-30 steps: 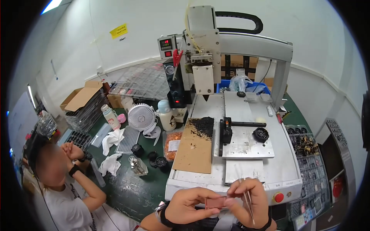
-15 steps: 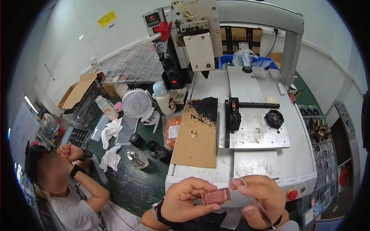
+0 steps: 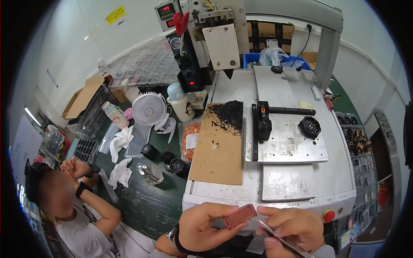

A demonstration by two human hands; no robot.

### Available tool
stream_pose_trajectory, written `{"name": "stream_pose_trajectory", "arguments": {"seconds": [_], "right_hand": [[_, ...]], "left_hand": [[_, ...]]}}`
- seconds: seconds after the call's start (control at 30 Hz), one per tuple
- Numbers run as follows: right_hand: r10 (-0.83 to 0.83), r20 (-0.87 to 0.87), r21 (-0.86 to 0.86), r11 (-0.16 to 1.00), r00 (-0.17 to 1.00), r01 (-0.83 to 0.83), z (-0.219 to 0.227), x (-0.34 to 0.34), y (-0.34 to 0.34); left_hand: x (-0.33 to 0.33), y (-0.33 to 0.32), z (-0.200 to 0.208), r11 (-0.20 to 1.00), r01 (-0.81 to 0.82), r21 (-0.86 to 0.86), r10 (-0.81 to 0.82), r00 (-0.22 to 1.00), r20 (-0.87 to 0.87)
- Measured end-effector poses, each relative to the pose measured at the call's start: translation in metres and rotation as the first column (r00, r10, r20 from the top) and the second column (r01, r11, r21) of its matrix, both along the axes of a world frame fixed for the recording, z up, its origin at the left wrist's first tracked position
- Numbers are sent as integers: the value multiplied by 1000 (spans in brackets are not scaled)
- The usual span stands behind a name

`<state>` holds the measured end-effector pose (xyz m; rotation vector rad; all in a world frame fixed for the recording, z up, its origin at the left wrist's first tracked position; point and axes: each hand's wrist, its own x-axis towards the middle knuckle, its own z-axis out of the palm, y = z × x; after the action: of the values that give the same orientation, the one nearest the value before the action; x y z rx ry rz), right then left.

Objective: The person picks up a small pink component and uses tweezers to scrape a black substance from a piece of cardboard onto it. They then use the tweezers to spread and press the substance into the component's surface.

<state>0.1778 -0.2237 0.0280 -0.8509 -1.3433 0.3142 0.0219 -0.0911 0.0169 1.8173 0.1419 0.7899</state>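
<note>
My left hand (image 3: 198,228) pinches a small reddish-brown rectangular case-like part (image 3: 240,216) with a raised rim, tilted up at its right end. Close beside it, my right hand (image 3: 299,227) is closed on thin metal tweezers (image 3: 282,239), their tips pointing toward the part. I see no clear contact between the tips and the part. Both hands are in front of the white machine bed's near edge.
Behind my hands, a metal fixture plate (image 3: 286,148) carries a black clamp block (image 3: 262,122) and a round black part (image 3: 309,127). Cardboard (image 3: 217,165) with black scraps lies left. A red button (image 3: 328,215) sits front right; a person (image 3: 81,210) sits at left.
The reddish part has turned in my left hand, its right end now higher. The tweezers have swung lower, with my right fingers now extended toward the part. My view has shifted slightly.
</note>
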Motion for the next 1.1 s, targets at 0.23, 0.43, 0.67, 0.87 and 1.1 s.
{"name": "stream_pose_trajectory", "arguments": {"seconds": [0.23, 0.43, 0.67, 0.87, 1.1], "right_hand": [[-44, 89, 32, 999, 995, 41, -3, -6, 11], [-32, 80, 33, 999, 996, 30, -3, -6, 10], [-11, 68, 5, 1000, 998, 10, -4, -2, 10], [26, 53, 3, 1000, 998, -26, -4, -1, 10], [2, 54, -16, 1000, 999, -1, -5, 0, 9]], "left_hand": [[3, 10, 11, 960, 44, 276, -38, 999, -27], [3, 10, 7, 930, 50, 364, -59, 998, 13], [3, 9, 6, 932, 46, 359, -57, 998, 20], [3, 10, 7, 919, 51, 392, -65, 998, 24], [5, 7, 10, 933, 10, 360, -11, 1000, -1]]}}
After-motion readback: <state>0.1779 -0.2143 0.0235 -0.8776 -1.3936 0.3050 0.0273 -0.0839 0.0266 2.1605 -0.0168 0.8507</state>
